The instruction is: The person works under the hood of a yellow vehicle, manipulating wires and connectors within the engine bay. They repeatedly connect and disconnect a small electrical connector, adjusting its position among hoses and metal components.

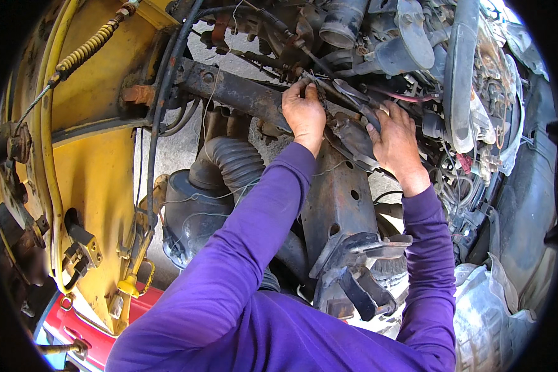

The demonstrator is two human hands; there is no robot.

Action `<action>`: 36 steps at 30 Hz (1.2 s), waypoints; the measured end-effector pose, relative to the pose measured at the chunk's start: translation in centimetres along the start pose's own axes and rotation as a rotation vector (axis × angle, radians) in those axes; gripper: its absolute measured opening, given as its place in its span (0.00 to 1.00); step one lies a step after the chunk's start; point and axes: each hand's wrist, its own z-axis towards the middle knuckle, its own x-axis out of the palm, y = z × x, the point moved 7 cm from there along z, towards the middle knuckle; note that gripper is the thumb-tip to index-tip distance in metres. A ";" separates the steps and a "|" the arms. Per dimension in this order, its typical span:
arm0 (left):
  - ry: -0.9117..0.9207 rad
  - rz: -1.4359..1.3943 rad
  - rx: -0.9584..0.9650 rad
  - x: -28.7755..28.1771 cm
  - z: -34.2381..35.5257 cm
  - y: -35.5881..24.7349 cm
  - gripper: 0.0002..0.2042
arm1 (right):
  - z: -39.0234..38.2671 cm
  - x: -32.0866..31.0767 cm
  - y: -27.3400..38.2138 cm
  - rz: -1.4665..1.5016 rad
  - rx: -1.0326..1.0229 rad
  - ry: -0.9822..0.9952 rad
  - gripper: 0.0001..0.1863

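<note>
My left hand (304,113) is closed in a pinch at the end of a rusty steel beam (239,93). Thin wire strands and cable parts lie at its fingertips, but what it holds is too small to make out. To the right, my right hand (395,139) is wrapped round the end of a dark tool with two long arms (358,99); its exact kind is unclear. The tool slants up and left toward the left fingertips. Beneath it sits a dark, dirty metal part (352,137) on top of the drilled chassis rail (341,198).
A yellow truck cab panel (93,204) with hoses and a spring-wrapped cable (87,53) rises at left. A black canister (195,204) with a ribbed hose (234,162) lies below my left forearm. Engine pipes (462,74) and wiring crowd the right. A bracket (359,266) projects near my body.
</note>
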 end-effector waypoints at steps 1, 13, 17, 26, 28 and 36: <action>0.002 0.083 0.085 -0.3 0.6 0.6 0.11 | 0.2 -0.2 0.3 -0.028 -0.018 -0.012 0.22; 0.364 -0.063 -0.110 0.6 2.9 0.1 0.13 | 0.8 0.9 2.0 -0.173 -0.061 -0.099 0.24; 0.374 -0.091 -0.159 0.4 2.9 -0.4 0.13 | 1.0 1.5 2.0 -0.175 -0.054 -0.080 0.24; 0.432 -0.126 -0.203 0.5 3.2 -0.2 0.13 | 2.9 1.0 3.7 -0.177 -0.087 0.004 0.21; 0.466 -0.060 -0.184 0.6 3.0 -0.7 0.13 | 2.9 1.5 3.0 -0.015 -0.030 0.081 0.20; 0.487 0.167 -0.065 1.2 2.9 -0.7 0.14 | 3.0 3.3 1.2 0.806 0.358 0.462 0.19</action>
